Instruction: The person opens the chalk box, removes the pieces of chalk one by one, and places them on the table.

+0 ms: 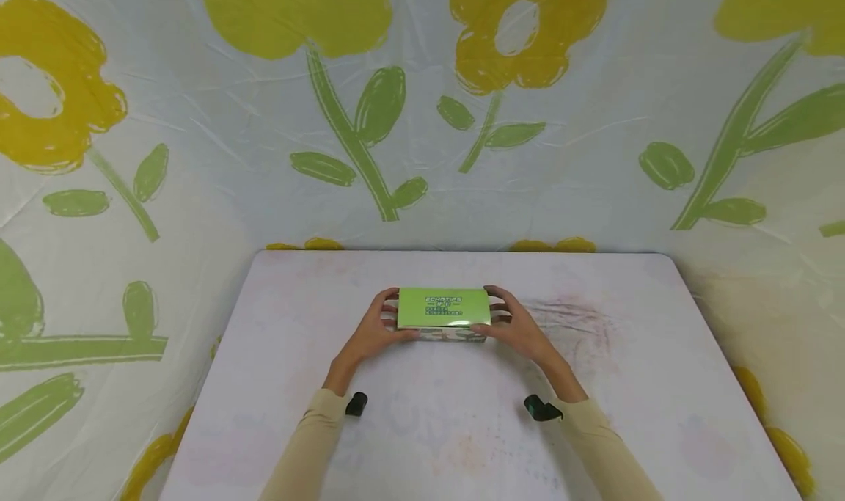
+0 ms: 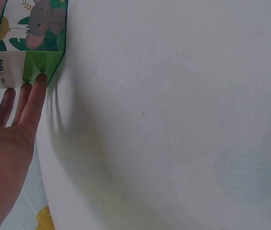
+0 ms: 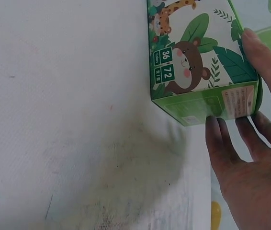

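A small cardboard box (image 1: pixel 444 308) with a plain green top and printed lettering is between both hands near the middle of the table. My left hand (image 1: pixel 375 334) grips its left end, thumb on the front edge and fingers against the end panel. At the opposite end, my right hand (image 1: pixel 520 332) holds it the same way. In the right wrist view the box (image 3: pixel 193 57) carries a cartoon bear, leaves and a "36 Colors" label. An elephant decorates the box (image 2: pixel 42 24) in the left wrist view. What the box contains is hidden.
The white table (image 1: pixel 277 442) bears faint coloured stains and dark smudges right of the box. A curtain (image 1: pixel 568 185) printed with flowers hangs behind the table and along its sides. Dark wrist cameras (image 1: pixel 543 408) sit by the sleeve cuffs.
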`<state>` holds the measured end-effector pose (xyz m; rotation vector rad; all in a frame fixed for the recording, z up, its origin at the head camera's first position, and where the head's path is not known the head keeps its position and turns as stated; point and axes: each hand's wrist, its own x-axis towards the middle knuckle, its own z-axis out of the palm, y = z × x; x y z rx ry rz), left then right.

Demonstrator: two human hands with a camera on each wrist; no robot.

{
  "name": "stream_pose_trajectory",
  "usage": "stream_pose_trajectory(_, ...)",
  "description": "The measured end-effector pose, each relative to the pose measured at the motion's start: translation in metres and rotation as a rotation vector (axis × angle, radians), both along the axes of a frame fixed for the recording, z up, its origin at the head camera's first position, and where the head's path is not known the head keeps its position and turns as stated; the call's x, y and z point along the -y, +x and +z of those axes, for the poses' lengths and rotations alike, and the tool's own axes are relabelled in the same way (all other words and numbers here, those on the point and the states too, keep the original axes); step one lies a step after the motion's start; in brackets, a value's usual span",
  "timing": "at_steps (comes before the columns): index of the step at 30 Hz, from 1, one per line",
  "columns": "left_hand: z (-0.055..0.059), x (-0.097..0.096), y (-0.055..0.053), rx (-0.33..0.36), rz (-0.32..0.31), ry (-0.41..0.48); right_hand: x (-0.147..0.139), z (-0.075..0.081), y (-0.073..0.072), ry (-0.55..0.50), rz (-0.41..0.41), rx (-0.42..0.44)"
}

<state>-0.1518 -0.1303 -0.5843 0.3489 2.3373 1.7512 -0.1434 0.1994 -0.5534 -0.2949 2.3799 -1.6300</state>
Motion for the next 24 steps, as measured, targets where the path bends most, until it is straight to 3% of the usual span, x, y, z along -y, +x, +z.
stream_pose_trajectory(8, -0.002, 0.000, 0.004, 0.034, -0.013, -0.002, -0.002, 0.003, 0.005, 0.039, 0.000, -0.036)
stream_pose_trajectory(17, -0.001, 0.000, 0.007, 0.041, -0.012, 0.024, 0.004, 0.012, 0.003, 0.243, 0.094, -0.290)
stream_pose_trajectory(24, 0.003, -0.003, 0.009, 0.046, -0.019, 0.005, 0.018, 0.025, -0.002, 0.316, 0.220, -0.486)
